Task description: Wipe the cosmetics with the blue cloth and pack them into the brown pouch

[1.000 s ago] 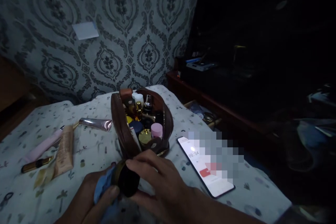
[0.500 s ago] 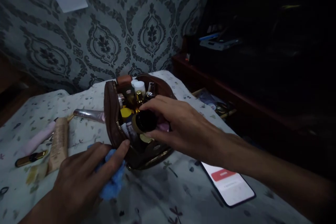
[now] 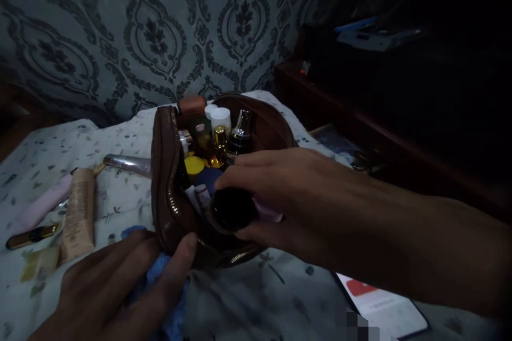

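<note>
A brown zip-up cosmetics bag [image 3: 164, 181] stands wide open on the patterned sheet. My right hand [image 3: 280, 192] reaches into its front part, thumb and fingers closed round a black-lidded jar [image 3: 233, 209]. Behind the jar are a yellow lid [image 3: 194, 165], a gold-capped bottle [image 3: 220, 144], a white-capped container [image 3: 221, 117] and a silver-capped bottle [image 3: 242, 127]. A blue cloth [image 3: 158, 272] is bunched in my left hand [image 3: 124, 282], one digit of which rests at the bag's front left rim. The lower part of the jar is hidden.
Left of the bag lie a beige tube [image 3: 79, 213], a pink tube [image 3: 44, 202], a silvery tube [image 3: 128, 164] and a dark gold-trimmed item [image 3: 34, 236]. A lit phone [image 3: 384, 303] lies at front right, partly under my right forearm. Dark wooden furniture [image 3: 340, 96] borders the right.
My right hand has lowered the black-lidded jar further into the front of the bag. My left hand stays by the bag's rim with the blue cloth. The view has moved closer.
</note>
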`<act>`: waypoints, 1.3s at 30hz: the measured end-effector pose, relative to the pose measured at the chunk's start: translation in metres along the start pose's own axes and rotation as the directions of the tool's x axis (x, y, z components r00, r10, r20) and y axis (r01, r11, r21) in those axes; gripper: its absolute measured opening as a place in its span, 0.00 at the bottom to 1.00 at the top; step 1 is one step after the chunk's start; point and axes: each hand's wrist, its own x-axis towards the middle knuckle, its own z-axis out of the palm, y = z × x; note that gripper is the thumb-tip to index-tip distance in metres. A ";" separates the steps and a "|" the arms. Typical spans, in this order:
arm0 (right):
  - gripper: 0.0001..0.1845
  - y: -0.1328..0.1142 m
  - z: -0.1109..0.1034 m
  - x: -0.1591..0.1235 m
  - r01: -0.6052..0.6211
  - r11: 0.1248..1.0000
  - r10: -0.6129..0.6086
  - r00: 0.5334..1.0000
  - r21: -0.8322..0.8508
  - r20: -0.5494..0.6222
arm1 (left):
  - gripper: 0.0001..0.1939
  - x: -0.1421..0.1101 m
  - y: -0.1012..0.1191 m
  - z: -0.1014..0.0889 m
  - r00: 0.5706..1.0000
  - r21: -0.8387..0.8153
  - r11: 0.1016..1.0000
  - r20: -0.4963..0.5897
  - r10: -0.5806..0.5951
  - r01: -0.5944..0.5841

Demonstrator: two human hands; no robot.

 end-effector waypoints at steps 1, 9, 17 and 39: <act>0.02 -0.001 -0.001 0.001 0.001 1.000 -0.001 1.000 0.001 0.010 | 0.32 -0.001 0.000 0.001 1.000 -0.007 1.000 -0.007 -0.008 0.007; 0.06 0.008 0.001 0.010 0.100 0.994 -0.100 0.995 0.035 0.001 | 0.29 -0.001 0.006 0.009 0.995 -0.057 0.998 -0.092 -0.046 0.041; 0.11 -0.006 0.001 0.025 0.100 0.994 -0.103 0.991 0.043 0.089 | 0.29 0.009 0.012 0.003 0.992 -0.070 0.996 -0.112 -0.054 0.046; 0.11 -0.003 0.010 0.037 0.114 0.993 -0.111 0.980 -0.009 0.166 | 0.26 0.020 0.008 0.001 0.987 -0.032 0.999 -0.160 0.013 -0.018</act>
